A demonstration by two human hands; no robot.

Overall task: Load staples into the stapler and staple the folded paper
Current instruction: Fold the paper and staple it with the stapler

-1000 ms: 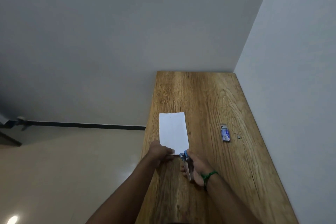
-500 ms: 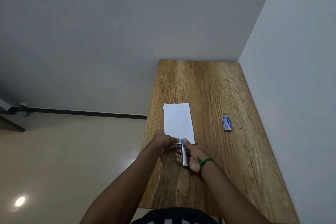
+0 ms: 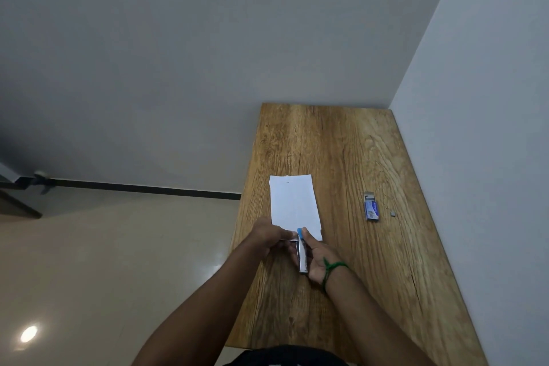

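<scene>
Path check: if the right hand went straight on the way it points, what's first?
The folded paper; the stapler in the right hand sits nose-first at its near edge, overlap unclear.

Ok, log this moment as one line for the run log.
step: stapling; left hand: holds paper near edge; right hand: grips stapler at that edge; staple box: on table, right

I see the table (image 3: 356, 157) pushed into a corner, with walls (image 3: 490, 128) behind it and on its right and the floor (image 3: 118, 261) to its left. The paper (image 3: 294, 202) lies on the table, left of the middle. Both hands meet at its near edge: the left hand (image 3: 269, 236) pinches the near left corner, and just right of it the right hand (image 3: 316, 258) holds the stapler (image 3: 302, 255), nose over that edge. The box (image 3: 371, 208) lies well right of the paper, with a small piece (image 3: 392, 213) just right of the box.
</scene>
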